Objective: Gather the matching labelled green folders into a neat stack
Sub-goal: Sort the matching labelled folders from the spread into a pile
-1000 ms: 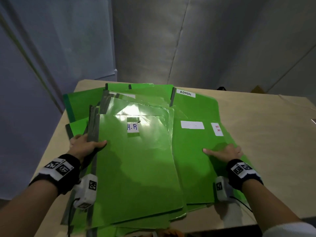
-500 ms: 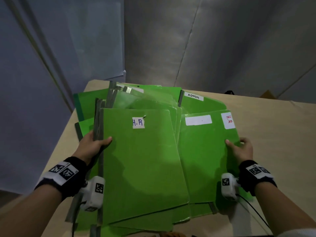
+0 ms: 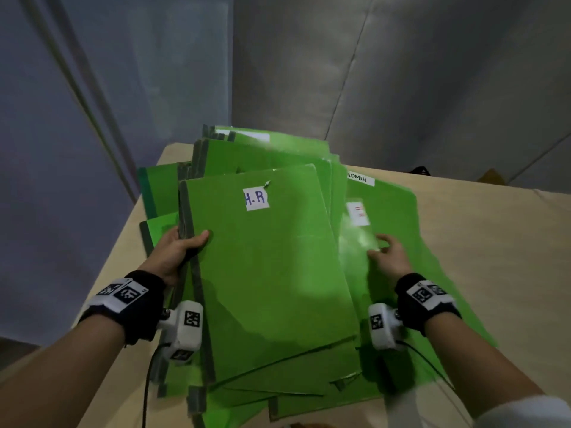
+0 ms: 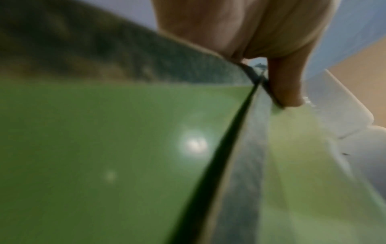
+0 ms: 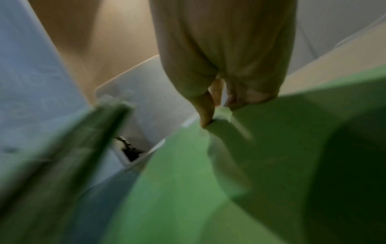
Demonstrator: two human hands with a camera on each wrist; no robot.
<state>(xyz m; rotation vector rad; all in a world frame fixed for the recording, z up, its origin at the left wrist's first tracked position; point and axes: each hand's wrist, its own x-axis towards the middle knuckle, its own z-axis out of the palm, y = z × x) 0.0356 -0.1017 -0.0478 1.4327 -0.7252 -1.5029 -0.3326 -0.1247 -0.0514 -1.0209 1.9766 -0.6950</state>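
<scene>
A pile of green folders [image 3: 272, 273] is tilted up off the table, its top one bearing a white "H.R" label [image 3: 255, 197]. My left hand [image 3: 182, 251] grips the pile's grey spine edge, thumb on top; the left wrist view shows the thumb [image 4: 284, 85] pressed on a folder edge [image 4: 104, 148]. My right hand [image 3: 386, 254] pinches the right edge of another green folder with a red-lettered label [image 3: 358, 213], tucked partly beneath the pile's right side. In the right wrist view, thumb [image 5: 205, 112] and fingers close on that folder [image 5: 271, 148]. The picture is blurred there.
A green folder labelled "ADMIN" [image 3: 395, 196] lies on the beige table [image 3: 494, 242] under my right hand. More green folders [image 3: 157, 193] lie at the left near the table's left edge. Grey walls stand close behind and to the left.
The pile in my left hand has tilted up higher. My right hand has slid the red-labelled folder leftward, so that it now sits partly under the pile.
</scene>
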